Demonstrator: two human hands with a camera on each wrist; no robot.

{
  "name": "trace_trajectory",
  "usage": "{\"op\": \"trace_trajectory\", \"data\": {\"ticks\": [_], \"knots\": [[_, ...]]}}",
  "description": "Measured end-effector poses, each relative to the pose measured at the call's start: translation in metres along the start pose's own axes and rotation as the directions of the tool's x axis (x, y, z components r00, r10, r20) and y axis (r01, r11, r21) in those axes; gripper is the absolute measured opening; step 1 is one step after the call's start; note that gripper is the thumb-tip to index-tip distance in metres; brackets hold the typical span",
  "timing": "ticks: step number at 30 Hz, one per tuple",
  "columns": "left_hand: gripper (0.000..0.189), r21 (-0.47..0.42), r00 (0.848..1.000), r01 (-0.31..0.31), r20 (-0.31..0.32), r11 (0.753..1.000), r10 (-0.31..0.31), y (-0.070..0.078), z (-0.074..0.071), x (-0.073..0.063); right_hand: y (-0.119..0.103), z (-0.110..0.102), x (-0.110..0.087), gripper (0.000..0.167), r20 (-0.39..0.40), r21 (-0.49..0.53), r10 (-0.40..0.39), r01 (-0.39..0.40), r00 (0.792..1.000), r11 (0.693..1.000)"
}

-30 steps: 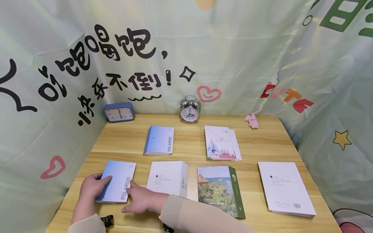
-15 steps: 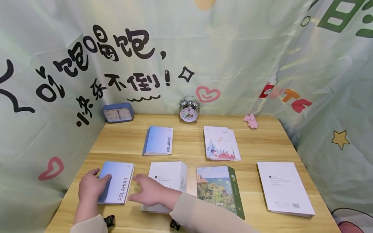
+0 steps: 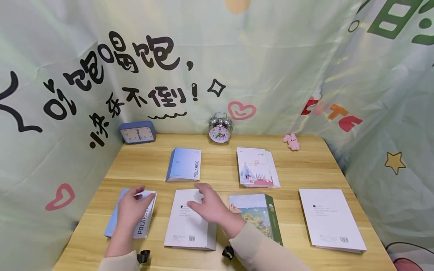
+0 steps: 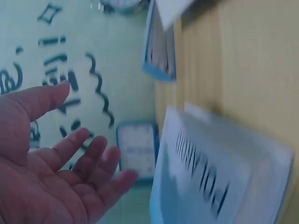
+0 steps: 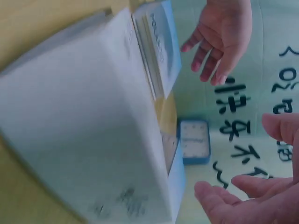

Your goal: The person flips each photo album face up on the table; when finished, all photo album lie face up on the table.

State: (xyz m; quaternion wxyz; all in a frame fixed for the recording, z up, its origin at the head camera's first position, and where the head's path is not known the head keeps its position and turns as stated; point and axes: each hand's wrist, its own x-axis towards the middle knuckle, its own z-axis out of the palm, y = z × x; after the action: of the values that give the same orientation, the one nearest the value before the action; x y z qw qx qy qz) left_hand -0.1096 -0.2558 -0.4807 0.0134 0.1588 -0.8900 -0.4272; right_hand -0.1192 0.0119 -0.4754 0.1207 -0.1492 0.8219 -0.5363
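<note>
Even, diffuse light brightens the head view, where the wooden table (image 3: 220, 162) around the left hand (image 3: 130, 209) and right hand (image 3: 213, 207) carries only faint shadows, and black characters (image 3: 166, 97) beyond them are crisp. Both wrist views are dimmer, hazy and bluish; the front POLAROID album (image 4: 201, 172) beside the left hand blurs, as does the white album's (image 5: 79, 112) spine near the right.

"POLAROID" on both blue albums (image 3: 144, 223), "吃饱喝饱,快乐不倒!" and "CUTE" on fabric backdrop (image 3: 278, 75).
</note>
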Motion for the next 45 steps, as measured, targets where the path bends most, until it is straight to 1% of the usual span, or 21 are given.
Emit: {"op": "trace_trajectory", "data": {"ticks": [3,5,8,12,14,19,23,26,30,33,37,41,45], "knots": [[0.066,-0.019,0.996,-0.010,0.088,1.000,0.012,0.005,0.014,-0.005,0.006,-0.009,-0.006,0.070,-0.044,-0.017,0.052,-0.053,0.998,0.998],[0.067,-0.005,0.992,-0.030,0.123,1.000,0.030,0.006,0.023,-0.008,0.010,-0.011,-0.009,0.070,-0.055,-0.038,0.089,-0.091,0.995,0.995],[0.069,0.035,0.985,-0.051,0.166,0.998,0.044,0.006,0.035,-0.011,0.016,-0.011,-0.013,0.071,-0.073,-0.067,0.120,-0.125,0.990,0.990],[0.070,0.076,0.979,-0.063,0.198,0.995,0.047,0.006,0.048,-0.015,0.022,-0.012,-0.019,0.073,-0.110,-0.075,0.125,-0.134,0.986,0.988],[0.071,0.090,0.977,-0.067,0.207,0.994,0.047,0.006,0.053,-0.017,0.024,-0.012,-0.022,0.073,-0.120,-0.086,0.130,-0.141,0.984,0.986],[0.069,0.102,0.973,-0.083,0.221,0.991,0.059,0.004,0.061,-0.019,0.030,-0.010,-0.026,0.076,-0.091,-0.062,0.177,-0.183,0.980,0.981],[0.063,0.090,0.972,-0.087,0.227,0.992,0.065,0.003,0.066,-0.019,0.033,-0.009,-0.028,0.081,-0.073,-0.056,0.231,-0.235,0.970,0.970],[0.061,0.063,0.970,-0.066,0.239,0.996,0.049,0.002,0.069,-0.018,0.035,-0.009,-0.029,0.083,-0.064,-0.089,0.254,-0.259,0.965,0.962],[0.062,0.047,0.967,-0.055,0.250,0.997,0.041,0.001,0.073,-0.019,0.039,-0.009,-0.030,0.080,-0.049,-0.124,0.249,-0.254,0.967,0.959],[0.064,0.060,0.968,-0.061,0.248,0.996,0.044,0.003,0.076,-0.020,0.041,-0.007,-0.030,0.077,-0.055,-0.123,0.248,-0.253,0.967,0.960],[0.064,0.072,0.967,-0.065,0.251,0.995,0.045,0.006,0.077,-0.021,0.041,-0.002,-0.032,0.074,-0.073,-0.090,0.249,-0.255,0.966,0.963],[0.062,0.083,0.966,-0.070,0.253,0.994,0.047,0.010,0.078,-0.022,0.039,0.003,-0.034,0.069,-0.089,-0.064,0.229,-0.235,0.969,0.970],[0.062,0.073,0.964,-0.057,0.262,0.996,0.036,0.012,0.078,-0.023,0.038,0.003,-0.035,0.066,-0.107,-0.052,0.215,-0.222,0.971,0.974]]}}
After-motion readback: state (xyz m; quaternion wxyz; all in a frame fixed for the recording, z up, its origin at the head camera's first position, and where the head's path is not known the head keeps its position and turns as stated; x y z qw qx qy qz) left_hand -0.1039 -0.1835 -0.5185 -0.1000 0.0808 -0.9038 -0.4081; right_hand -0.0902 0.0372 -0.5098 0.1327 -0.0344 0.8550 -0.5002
